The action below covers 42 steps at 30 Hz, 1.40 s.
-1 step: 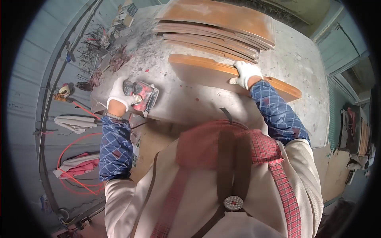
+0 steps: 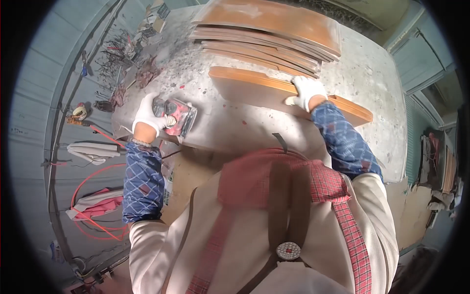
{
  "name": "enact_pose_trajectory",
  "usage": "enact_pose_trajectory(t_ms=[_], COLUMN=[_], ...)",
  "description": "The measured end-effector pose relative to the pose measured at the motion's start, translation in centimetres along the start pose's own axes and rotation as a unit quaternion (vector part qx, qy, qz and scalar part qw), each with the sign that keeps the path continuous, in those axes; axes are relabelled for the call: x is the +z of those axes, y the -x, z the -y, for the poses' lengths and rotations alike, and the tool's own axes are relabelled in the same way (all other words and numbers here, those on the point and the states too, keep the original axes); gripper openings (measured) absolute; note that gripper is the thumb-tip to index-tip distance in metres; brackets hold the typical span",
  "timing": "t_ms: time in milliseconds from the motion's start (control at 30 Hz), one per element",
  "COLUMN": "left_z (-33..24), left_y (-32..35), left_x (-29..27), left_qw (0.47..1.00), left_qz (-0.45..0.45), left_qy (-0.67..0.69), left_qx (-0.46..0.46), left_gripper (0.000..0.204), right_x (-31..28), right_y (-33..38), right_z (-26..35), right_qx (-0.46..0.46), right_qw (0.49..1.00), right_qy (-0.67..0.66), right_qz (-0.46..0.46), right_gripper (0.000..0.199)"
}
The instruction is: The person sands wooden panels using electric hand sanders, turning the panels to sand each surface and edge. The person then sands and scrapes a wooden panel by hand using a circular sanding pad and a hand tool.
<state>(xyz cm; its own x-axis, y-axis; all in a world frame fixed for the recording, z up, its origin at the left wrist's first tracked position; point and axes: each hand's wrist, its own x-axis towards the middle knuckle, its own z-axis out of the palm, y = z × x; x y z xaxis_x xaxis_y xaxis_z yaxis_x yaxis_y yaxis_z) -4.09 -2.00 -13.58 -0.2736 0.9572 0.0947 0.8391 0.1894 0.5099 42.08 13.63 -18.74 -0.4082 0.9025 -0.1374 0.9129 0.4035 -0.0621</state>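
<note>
My left hand (image 2: 151,115), in a white glove, is closed round a red and black handheld sander (image 2: 181,119) near the left front of the worktable. The sander's flat pad faces right, tilted away from the tabletop. With my right hand (image 2: 309,91), also gloved, I grip the upper edge of an orange-brown wooden panel (image 2: 249,88). The panel stands on its long edge, leaning, its broad face toward me. My right thumb lies on the near side; the other fingers go over the top edge and are partly hidden.
Behind the panel lies a stack of similar wooden panels (image 2: 267,24). The pale, paint-spotted worktable (image 2: 377,98) extends right. Crumpled rags and dark debris (image 2: 147,73) lie at its left. A red hose (image 2: 73,193) loops beside the left wall, near hanging cloths (image 2: 93,152).
</note>
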Motion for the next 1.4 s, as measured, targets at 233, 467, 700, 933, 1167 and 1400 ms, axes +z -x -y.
enact_pose_trajectory(t_ms=[233, 467, 700, 933, 1167, 1400], left_z=[-3.3, -10.6, -18.8, -22.7, -12.8, -21.4], left_y=[-1.9, -11.4, -14.4, -13.5, -15.7, -12.7], left_x=[-0.1, 1.2, 5.7, 6.4, 2.7, 6.5], left_qw=[0.991, 0.956, 0.921, 0.909, 0.944, 0.901], left_qz=[-0.027, 0.073, 0.172, 0.206, 0.153, 0.179], left_qy=[0.025, -0.152, -0.212, -0.286, -0.231, -0.254], left_qx=[0.13, 0.24, 0.278, 0.223, 0.177, 0.303], left_gripper=[0.093, 0.083, 0.08, 0.073, 0.083, 0.077], right_x=[2.0, 3.4, 3.7, 2.9, 2.1, 2.9], right_y=[10.4, 14.1, 12.0, 12.2, 12.3, 12.2], right_z=[-10.6, -16.8, -17.9, -17.5, -16.7, -17.4], right_qx=[0.018, 0.145, 0.134, 0.153, 0.169, 0.139], right_qw=[0.998, 0.985, 0.984, 0.983, 0.982, 0.986], right_qy=[0.009, 0.011, -0.044, -0.02, -0.024, -0.024], right_qz=[-0.064, -0.093, -0.107, -0.101, -0.081, -0.084], right_gripper=[0.075, 0.079, 0.077, 0.078, 0.073, 0.074])
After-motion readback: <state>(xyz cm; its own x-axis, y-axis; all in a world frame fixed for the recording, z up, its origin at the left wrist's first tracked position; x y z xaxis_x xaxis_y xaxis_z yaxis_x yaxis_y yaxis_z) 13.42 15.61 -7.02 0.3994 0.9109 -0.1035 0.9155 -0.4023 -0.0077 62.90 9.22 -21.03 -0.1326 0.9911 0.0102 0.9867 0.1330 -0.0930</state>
